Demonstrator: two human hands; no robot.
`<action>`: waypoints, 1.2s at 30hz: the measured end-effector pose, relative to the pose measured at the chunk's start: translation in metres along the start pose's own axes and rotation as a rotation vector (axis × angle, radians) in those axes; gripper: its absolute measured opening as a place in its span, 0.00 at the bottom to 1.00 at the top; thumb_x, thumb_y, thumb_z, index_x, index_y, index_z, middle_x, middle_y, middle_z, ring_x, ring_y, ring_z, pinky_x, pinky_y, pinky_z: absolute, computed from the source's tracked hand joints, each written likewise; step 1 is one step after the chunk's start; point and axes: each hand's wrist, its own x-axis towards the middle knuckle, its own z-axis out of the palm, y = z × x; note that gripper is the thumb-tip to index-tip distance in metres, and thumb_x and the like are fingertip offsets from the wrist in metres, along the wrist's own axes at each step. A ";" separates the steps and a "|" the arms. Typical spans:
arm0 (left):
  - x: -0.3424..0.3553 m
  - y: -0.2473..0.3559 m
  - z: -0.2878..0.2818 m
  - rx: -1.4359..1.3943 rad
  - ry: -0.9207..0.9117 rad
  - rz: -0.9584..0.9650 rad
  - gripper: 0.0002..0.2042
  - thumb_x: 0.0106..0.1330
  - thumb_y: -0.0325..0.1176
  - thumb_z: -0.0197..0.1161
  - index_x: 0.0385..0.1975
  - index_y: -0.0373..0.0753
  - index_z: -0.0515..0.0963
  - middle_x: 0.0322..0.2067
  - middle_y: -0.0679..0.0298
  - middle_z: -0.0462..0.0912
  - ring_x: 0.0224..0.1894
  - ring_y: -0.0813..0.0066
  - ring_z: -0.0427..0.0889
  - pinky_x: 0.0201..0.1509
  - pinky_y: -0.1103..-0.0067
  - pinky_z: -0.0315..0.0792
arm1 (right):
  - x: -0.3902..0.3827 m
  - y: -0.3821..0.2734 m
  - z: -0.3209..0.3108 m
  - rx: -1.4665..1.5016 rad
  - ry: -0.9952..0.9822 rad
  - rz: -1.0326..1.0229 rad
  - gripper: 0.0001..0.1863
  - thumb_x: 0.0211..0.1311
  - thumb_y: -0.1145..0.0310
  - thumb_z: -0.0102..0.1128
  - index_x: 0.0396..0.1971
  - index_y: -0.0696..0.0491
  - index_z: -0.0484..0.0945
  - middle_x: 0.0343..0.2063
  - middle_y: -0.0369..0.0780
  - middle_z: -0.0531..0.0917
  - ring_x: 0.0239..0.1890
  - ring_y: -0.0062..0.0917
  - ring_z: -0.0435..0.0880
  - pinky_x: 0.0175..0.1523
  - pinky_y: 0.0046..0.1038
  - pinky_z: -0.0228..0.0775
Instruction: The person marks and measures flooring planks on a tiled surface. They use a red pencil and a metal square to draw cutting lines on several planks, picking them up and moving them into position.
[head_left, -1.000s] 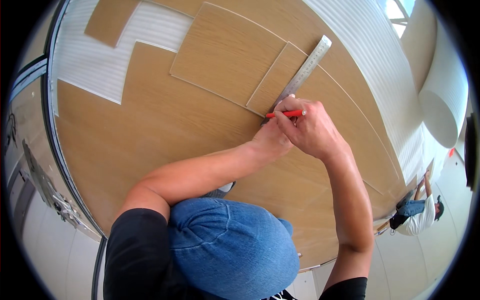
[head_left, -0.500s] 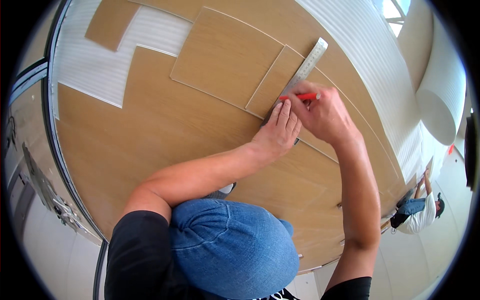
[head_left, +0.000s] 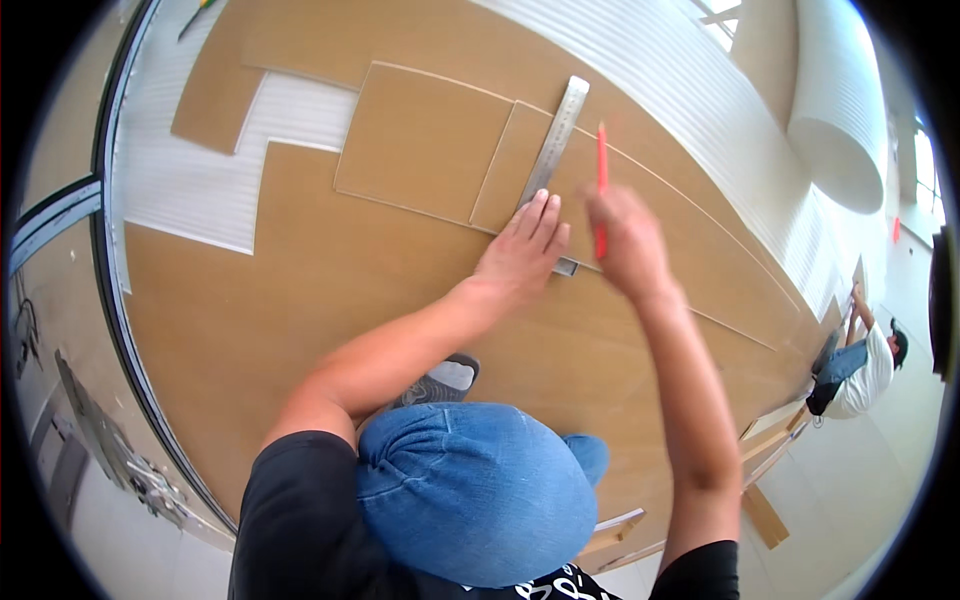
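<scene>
My left hand [head_left: 520, 245] lies with its fingers stretched over a steel square [head_left: 556, 140], pressing it on the wood-coloured floor boards. The square's blade points away from me across a loose board [head_left: 508, 165], and the end of its stock shows beside my palm. Another loose board [head_left: 420, 135] lies just left of the blade. Closed around a red pencil [head_left: 602, 160], my right hand [head_left: 628, 240] is raised to the right of the square, slightly blurred. The pencil stands upright in the picture, apart from the blade.
White foam underlay [head_left: 205, 185] shows at the left, with a cut board piece [head_left: 215, 95] on it. A white roll [head_left: 840, 110] stands at the far right. Farther right a person [head_left: 860, 370] crouches. A dark metal door track [head_left: 112, 200] edges the left side.
My right hand has moved off the square's blade, and the pencil has swung from lying flat to upright. My left hand stays on the square. The view has shifted.
</scene>
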 end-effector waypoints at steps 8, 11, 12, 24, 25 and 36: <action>-0.081 0.014 0.004 -0.417 0.077 0.237 0.09 0.63 0.29 0.63 0.42 0.36 0.81 0.49 0.55 0.82 0.60 0.52 0.80 0.64 0.62 0.76 | -0.157 -0.070 0.118 -0.031 0.198 0.181 0.16 0.62 0.71 0.65 0.50 0.53 0.77 0.41 0.47 0.80 0.46 0.42 0.80 0.53 0.42 0.75; -0.087 0.014 -0.021 -0.501 -0.005 0.185 0.07 0.62 0.29 0.66 0.39 0.36 0.82 0.44 0.56 0.83 0.47 0.52 0.83 0.54 0.62 0.78 | -0.200 -0.088 0.124 -0.053 0.208 0.197 0.14 0.60 0.73 0.64 0.46 0.53 0.78 0.40 0.46 0.81 0.45 0.44 0.80 0.53 0.42 0.74; -0.087 0.012 -0.031 -0.465 -0.006 0.113 0.07 0.62 0.29 0.67 0.38 0.36 0.82 0.44 0.56 0.83 0.45 0.52 0.83 0.52 0.63 0.78 | -0.218 -0.092 0.123 -0.076 0.175 0.214 0.12 0.59 0.74 0.64 0.44 0.53 0.79 0.38 0.45 0.81 0.45 0.43 0.80 0.53 0.42 0.75; 0.003 -0.062 -0.048 -0.366 -0.132 -0.682 0.34 0.70 0.47 0.65 0.64 0.21 0.70 0.59 0.33 0.80 0.65 0.39 0.78 0.70 0.58 0.73 | -0.456 -0.092 0.101 -0.293 0.076 0.714 0.24 0.57 0.74 0.62 0.57 0.52 0.77 0.43 0.46 0.84 0.53 0.44 0.81 0.60 0.44 0.73; 0.008 -0.063 -0.046 -0.294 -0.134 -0.698 0.31 0.70 0.48 0.66 0.57 0.20 0.76 0.52 0.34 0.84 0.60 0.41 0.83 0.65 0.59 0.77 | -0.452 -0.098 0.099 -0.261 0.093 0.711 0.22 0.63 0.69 0.60 0.58 0.52 0.76 0.44 0.46 0.84 0.52 0.44 0.82 0.58 0.44 0.75; -0.058 -0.062 -0.033 -0.485 -0.173 -0.698 0.30 0.68 0.58 0.67 0.47 0.30 0.85 0.47 0.38 0.86 0.58 0.39 0.82 0.63 0.57 0.76 | -0.419 -0.141 0.126 -0.152 -0.168 1.005 0.37 0.62 0.68 0.64 0.71 0.55 0.64 0.44 0.49 0.85 0.49 0.45 0.86 0.54 0.44 0.80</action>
